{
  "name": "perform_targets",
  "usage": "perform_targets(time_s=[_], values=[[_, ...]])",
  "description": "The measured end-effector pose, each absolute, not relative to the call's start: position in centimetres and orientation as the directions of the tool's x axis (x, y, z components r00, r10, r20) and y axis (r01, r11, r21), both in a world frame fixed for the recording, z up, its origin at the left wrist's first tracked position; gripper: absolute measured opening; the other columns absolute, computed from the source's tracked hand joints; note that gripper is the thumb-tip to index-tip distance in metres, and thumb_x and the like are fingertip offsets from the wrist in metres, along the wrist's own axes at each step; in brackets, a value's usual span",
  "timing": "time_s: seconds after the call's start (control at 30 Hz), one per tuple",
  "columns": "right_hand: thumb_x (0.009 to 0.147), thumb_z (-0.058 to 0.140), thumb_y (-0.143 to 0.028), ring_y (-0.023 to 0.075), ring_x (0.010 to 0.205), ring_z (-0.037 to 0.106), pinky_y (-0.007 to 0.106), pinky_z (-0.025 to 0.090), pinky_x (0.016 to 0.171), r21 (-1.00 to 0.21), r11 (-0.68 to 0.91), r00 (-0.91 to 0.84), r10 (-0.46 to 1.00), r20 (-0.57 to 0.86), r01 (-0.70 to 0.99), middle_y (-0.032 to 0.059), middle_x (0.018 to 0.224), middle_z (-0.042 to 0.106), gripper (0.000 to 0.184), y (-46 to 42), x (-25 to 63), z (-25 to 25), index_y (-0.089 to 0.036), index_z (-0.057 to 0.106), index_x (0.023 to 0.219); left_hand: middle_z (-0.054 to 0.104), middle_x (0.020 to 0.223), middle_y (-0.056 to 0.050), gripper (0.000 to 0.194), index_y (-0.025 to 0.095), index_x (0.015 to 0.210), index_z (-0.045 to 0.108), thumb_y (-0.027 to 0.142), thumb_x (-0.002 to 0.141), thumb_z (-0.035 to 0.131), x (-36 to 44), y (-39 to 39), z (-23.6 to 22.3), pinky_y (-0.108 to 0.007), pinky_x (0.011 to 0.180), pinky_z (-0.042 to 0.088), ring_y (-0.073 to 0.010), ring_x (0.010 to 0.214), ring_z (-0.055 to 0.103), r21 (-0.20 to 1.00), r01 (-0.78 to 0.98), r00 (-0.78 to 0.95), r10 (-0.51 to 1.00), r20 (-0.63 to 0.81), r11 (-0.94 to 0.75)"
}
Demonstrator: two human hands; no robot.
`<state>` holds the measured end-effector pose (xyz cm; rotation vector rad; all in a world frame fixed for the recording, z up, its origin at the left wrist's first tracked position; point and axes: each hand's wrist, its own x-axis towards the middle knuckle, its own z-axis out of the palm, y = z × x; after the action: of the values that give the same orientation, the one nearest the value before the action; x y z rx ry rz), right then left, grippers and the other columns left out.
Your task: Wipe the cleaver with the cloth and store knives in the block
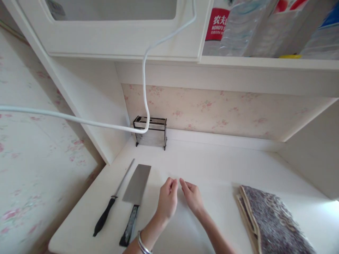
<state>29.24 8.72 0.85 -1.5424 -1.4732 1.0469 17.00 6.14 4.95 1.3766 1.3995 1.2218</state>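
My left hand [167, 200] and my right hand [192, 196] rest close together on the white tabletop [212, 169], fingertips nearly touching. Both hands have their fingers loosely curled and nothing shows in them. To the left of my left hand lies a cleaver [134, 199] with a broad steel blade and a dark handle. Beside it, further left, lies a sharpening steel [113, 199] with a black handle. A silver bangle [143, 243] sits on my left wrist.
A metal knife rack [150, 131] stands at the back against the wall. A white cable [144, 81] hangs across it from above. A folded patterned cloth [270, 220] lies at the right. Water bottles [238, 28] stand on the shelf overhead.
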Motion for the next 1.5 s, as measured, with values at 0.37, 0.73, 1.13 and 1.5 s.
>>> perform_targets(time_s=[0.37,0.73,1.13,1.5], values=[[0.090,0.038,-0.052,0.0108,0.048,0.032,0.025,0.022,0.048,-0.841,0.112,-0.029,0.993,0.114,0.529,-0.0033,0.047,0.034,0.053,7.5,30.8,-1.8,-0.018,0.042,0.049,0.036,0.052,0.005,0.046,0.021,0.055,0.039,0.054,0.088,0.038,18.2,7.9,1.4,-0.028,0.054,0.025,-0.0127,0.054,0.035,0.951,0.310,0.113,0.993,-0.042,0.005],[0.091,0.035,-0.049,0.0123,0.049,0.040,0.024,0.029,0.051,-0.807,0.115,-0.069,0.993,0.092,0.580,-0.0005,0.050,0.049,0.052,7.2,30.6,-1.8,-0.017,0.051,0.053,0.040,0.056,0.004,0.044,0.020,0.058,0.044,0.051,0.088,0.038,18.1,7.6,0.9,-0.027,0.057,0.029,-0.0135,0.058,0.039,0.959,0.284,0.173,0.984,-0.051,-0.001],[0.091,0.036,-0.044,0.0124,0.047,0.041,0.024,0.029,0.050,-0.799,0.141,-0.077,0.990,0.118,0.585,0.0004,0.050,0.052,0.049,7.0,30.6,-1.6,-0.018,0.054,0.054,0.042,0.056,0.004,0.043,0.021,0.058,0.044,0.051,0.088,0.039,18.0,7.6,0.8,-0.027,0.057,0.028,-0.0139,0.058,0.040,0.953,0.302,0.178,0.983,-0.050,-0.006],[0.092,0.035,-0.044,0.0124,0.048,0.040,0.024,0.027,0.050,-0.808,0.129,-0.077,0.992,0.104,0.575,-0.0004,0.050,0.049,0.048,7.1,30.6,-1.6,-0.018,0.049,0.053,0.039,0.055,0.004,0.042,0.021,0.058,0.042,0.050,0.089,0.039,18.0,7.6,0.9,-0.027,0.056,0.026,-0.0134,0.057,0.037,0.951,0.308,0.185,0.981,-0.056,-0.004]])
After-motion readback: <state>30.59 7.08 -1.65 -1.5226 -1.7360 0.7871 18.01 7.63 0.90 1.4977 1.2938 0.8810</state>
